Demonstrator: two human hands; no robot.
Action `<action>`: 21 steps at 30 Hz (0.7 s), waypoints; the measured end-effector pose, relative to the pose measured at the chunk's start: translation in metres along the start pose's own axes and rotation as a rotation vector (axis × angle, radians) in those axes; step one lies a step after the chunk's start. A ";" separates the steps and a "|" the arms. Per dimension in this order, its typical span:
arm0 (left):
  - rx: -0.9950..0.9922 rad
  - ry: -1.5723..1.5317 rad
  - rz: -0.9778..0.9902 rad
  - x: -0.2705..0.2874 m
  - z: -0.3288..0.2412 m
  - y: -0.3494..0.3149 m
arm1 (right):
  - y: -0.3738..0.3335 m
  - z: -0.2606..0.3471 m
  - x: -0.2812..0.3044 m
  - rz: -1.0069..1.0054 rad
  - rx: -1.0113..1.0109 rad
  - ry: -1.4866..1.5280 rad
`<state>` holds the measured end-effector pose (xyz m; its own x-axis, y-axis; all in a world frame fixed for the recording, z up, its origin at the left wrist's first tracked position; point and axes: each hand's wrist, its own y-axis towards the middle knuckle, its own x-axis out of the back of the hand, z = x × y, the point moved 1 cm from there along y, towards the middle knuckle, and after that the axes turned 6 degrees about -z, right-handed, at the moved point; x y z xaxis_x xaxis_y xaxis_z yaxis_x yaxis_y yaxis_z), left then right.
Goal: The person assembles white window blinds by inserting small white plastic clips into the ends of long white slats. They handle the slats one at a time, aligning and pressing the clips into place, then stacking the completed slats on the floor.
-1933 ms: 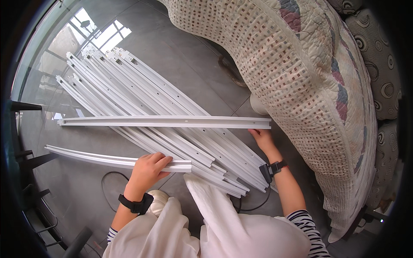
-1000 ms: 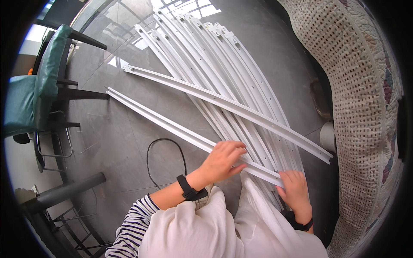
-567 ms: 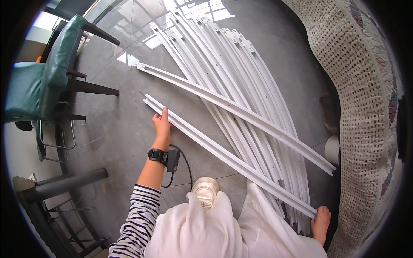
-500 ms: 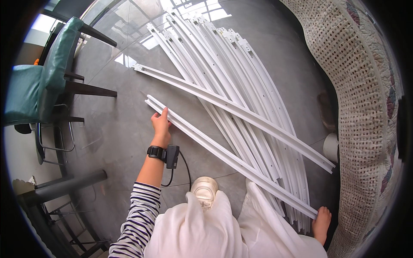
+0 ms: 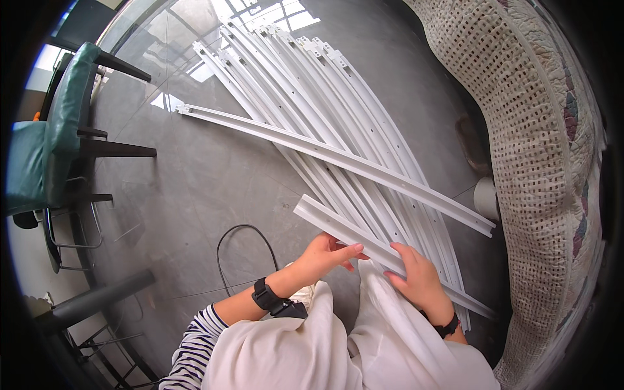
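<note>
A long white metal rail with a channel profile (image 5: 323,218) slants over my lap, from the middle of the picture down to the lower right. My left hand (image 5: 325,252) closes around its upper part, with the thumb along the near side. Farther down the same rail, my right hand (image 5: 419,278) grips it from the near side, fingers over the top. Beyond my hands, a pile of similar white rails (image 5: 325,104) lies fanned out on the grey floor. One rail (image 5: 286,136) rests diagonally across that pile.
Teal chairs (image 5: 68,104) with dark legs stand at the left, above a dark cylindrical bar (image 5: 97,302). On the right runs a seat with a beige knitted cover (image 5: 520,130), a white cylindrical foot (image 5: 485,198) under it. A black cable (image 5: 220,253) loops near my left wrist.
The held rail's far end has come right and nearer to me. My left hand has moved right along with it; my right hand has come up from the rail's lower end to its middle.
</note>
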<state>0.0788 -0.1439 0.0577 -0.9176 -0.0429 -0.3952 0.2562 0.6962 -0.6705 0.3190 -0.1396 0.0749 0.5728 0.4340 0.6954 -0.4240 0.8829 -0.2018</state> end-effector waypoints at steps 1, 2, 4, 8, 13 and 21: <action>0.055 0.008 0.091 0.006 0.001 0.001 | 0.001 -0.002 0.000 -0.013 0.015 -0.035; -0.068 -0.020 -0.006 0.014 0.001 0.005 | 0.002 -0.005 0.002 -0.030 0.032 -0.068; -0.309 -0.079 -0.203 0.029 -0.001 0.007 | 0.000 -0.009 0.006 -0.037 0.034 -0.104; -0.464 -0.145 -0.257 0.052 -0.034 0.005 | -0.013 -0.014 0.007 -0.027 -0.014 -0.095; -0.490 -0.172 -0.130 0.059 -0.037 0.013 | -0.017 -0.013 0.006 -0.068 -0.030 -0.068; -0.697 -0.111 -0.054 0.049 -0.042 0.016 | -0.012 -0.004 0.033 0.018 -0.106 0.049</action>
<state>0.0250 -0.1049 0.0537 -0.8776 -0.1377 -0.4592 -0.0775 0.9860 -0.1476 0.3459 -0.1353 0.0982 0.6007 0.4557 0.6569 -0.3591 0.8879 -0.2876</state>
